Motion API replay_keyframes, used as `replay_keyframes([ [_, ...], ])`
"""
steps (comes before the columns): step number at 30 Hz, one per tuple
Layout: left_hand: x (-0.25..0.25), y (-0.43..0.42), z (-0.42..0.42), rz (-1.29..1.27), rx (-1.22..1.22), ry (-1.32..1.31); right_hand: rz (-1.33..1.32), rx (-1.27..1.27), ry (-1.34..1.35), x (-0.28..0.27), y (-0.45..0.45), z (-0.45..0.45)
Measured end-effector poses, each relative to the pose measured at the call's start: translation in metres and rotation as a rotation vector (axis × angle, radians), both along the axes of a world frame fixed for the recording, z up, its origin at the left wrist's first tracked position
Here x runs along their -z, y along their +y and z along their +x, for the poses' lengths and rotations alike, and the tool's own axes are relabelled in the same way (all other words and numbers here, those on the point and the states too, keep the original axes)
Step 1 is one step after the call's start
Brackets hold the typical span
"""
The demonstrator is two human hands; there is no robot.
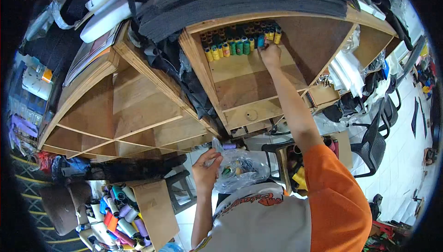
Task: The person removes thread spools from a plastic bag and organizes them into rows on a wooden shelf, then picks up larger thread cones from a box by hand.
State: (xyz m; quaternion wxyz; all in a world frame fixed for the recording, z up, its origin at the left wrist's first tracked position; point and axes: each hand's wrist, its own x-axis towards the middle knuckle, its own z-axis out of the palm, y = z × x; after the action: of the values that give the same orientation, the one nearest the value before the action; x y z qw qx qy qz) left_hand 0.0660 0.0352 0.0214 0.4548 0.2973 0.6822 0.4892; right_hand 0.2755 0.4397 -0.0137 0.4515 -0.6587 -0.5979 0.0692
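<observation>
My right hand (271, 54) reaches into a wooden shelf compartment, its fingers closed at the lower end of a blue thread spool (261, 41). Rows of small thread spools stand upright beside it: yellow spools (216, 53) at the left, green spools (239, 47) in the middle, and a yellow spool (278, 36) to the right. Darker spools fill the rows behind. Low in front of my body, my left hand (206, 171) pinches the edge of a clear plastic bag (244, 169). Small items inside the bag show only dimly through the plastic.
Wooden shelving (115, 106) with several compartments stands at the left. Dark folded fabric (244, 3) covers the shelf top. A cardboard box (154, 213) of large thread cones is at the lower left, and another box of cones sits beside my right side. Black chairs (373, 146) stand at right.
</observation>
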Motion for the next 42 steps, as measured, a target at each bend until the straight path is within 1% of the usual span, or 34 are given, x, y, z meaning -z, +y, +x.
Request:
replay_keyframes([
  [1, 0.001, -0.001, 0.000, 0.003, -0.001, -0.006, -0.010, 0.000, -0.024, -0.002, -0.001, 0.000],
  [4, 0.003, -0.002, -0.001, -0.017, -0.017, -0.014, 0.005, -0.021, 0.051, 0.000, 0.002, -0.001],
  [7, 0.000, -0.003, -0.001, 0.007, -0.032, -0.010, 0.103, -0.010, 0.123, 0.007, -0.002, 0.000],
  [8, -0.002, -0.004, -0.001, 0.022, -0.028, 0.001, 0.126, -0.030, 0.200, 0.029, 0.014, 0.007],
  [9, -0.004, -0.004, -0.001, 0.034, -0.026, 0.013, 0.146, -0.051, 0.278, 0.070, 0.044, 0.021],
  [10, -0.005, -0.004, -0.002, 0.042, -0.028, 0.024, 0.057, -0.065, 0.276, 0.044, 0.008, 0.016],
  [11, 0.001, -0.004, -0.006, 0.116, -0.031, -0.015, -0.034, -0.079, 0.269, 0.010, -0.034, 0.009],
  [12, 0.002, -0.004, -0.010, 0.128, -0.056, 0.023, -0.185, -0.304, 0.646, -0.026, -0.078, 0.005],
  [13, 0.003, -0.004, -0.012, 0.125, -0.081, 0.059, -0.356, -0.509, 1.030, -0.040, -0.116, 0.004],
  [14, -0.017, -0.002, -0.007, 0.101, -0.144, 0.027, -0.531, -0.809, 1.181, -0.043, -0.155, 0.009],
  [15, -0.021, -0.002, -0.007, 0.154, -0.160, 0.030, -0.693, -1.118, 1.329, -0.048, -0.189, 0.013],
  [17, -0.023, -0.003, -0.008, 0.256, -0.170, -0.029, -1.142, -1.542, 0.639, -0.077, -0.250, 0.004],
  [18, -0.027, -0.004, -0.009, 0.320, -0.156, -0.069, -1.229, -1.757, 0.636, -0.055, -0.273, -0.014],
  [19, -0.031, -0.004, -0.007, 0.318, -0.155, -0.079, -1.229, -1.686, 0.438, -0.037, -0.302, -0.035],
  [21, -0.039, -0.005, 0.001, 0.320, -0.143, -0.099, -0.973, -1.498, -0.165, 0.024, -0.337, -0.066],
  [23, -0.045, -0.007, 0.008, 0.325, -0.125, -0.094, -0.825, -1.194, -0.078, 0.102, -0.363, -0.094],
  [24, -0.048, -0.008, 0.011, 0.330, -0.120, -0.092, -0.803, -1.116, -0.112, 0.130, -0.365, -0.105],
  [25, -0.050, -0.010, 0.013, 0.321, -0.122, -0.067, -0.821, -1.074, -0.174, 0.147, -0.364, -0.112],
  [26, -0.053, -0.011, 0.014, 0.334, -0.118, -0.070, -0.870, -1.071, -0.290, 0.157, -0.362, -0.115],
  [28, -0.062, -0.017, 0.015, 0.357, -0.116, -0.074, -0.926, -1.081, -0.410, 0.164, -0.362, -0.117],
  [29, -0.062, -0.019, 0.015, 0.366, -0.126, -0.037, -0.943, -1.090, -0.448, 0.167, -0.362, -0.116],
  [32, -0.056, -0.025, 0.011, 0.359, -0.159, -0.082, -0.966, -1.107, -0.523, 0.166, -0.359, -0.114],
  [33, -0.055, -0.026, 0.010, 0.370, -0.164, -0.042, -0.974, -1.108, -0.537, 0.165, -0.360, -0.113],
  [36, -0.056, -0.030, 0.008, 0.327, -0.184, -0.082, -0.986, -1.116, -0.581, 0.163, -0.359, -0.111],
  [42, -0.040, -0.028, 0.000, 0.354, -0.159, -0.094, -1.000, -1.138, -0.632, 0.154, -0.359, -0.104],
])
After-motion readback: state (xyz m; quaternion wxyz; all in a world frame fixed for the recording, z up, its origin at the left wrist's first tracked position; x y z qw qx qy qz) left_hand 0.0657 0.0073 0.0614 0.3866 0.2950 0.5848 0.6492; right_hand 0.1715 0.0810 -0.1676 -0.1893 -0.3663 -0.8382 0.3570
